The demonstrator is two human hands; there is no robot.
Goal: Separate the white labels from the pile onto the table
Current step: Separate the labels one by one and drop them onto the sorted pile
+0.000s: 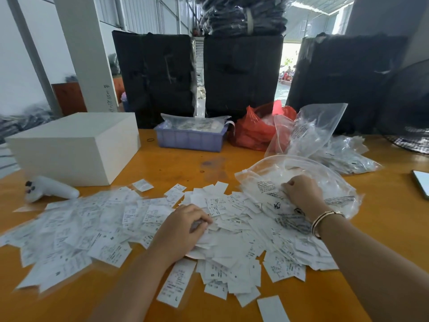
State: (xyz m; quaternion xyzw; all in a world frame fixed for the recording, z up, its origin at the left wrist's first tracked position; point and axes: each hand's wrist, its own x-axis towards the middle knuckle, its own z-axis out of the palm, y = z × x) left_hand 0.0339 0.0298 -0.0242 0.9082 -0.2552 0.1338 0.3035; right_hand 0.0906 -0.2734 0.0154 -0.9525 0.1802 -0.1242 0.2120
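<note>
Because the white labels are thin, light and slick, heaped mid-table toward the near edge, they are best fanned and pinched by an edge. The left hand seems to curl round a few; the right hand grips the clear bag.

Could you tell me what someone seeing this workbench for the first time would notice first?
Most striking is the wide heap of white labels spread across the near half of the orange table, with the left hand pressing into its middle. The right hand grips a clear plastic bag at the heap's right edge.
</note>
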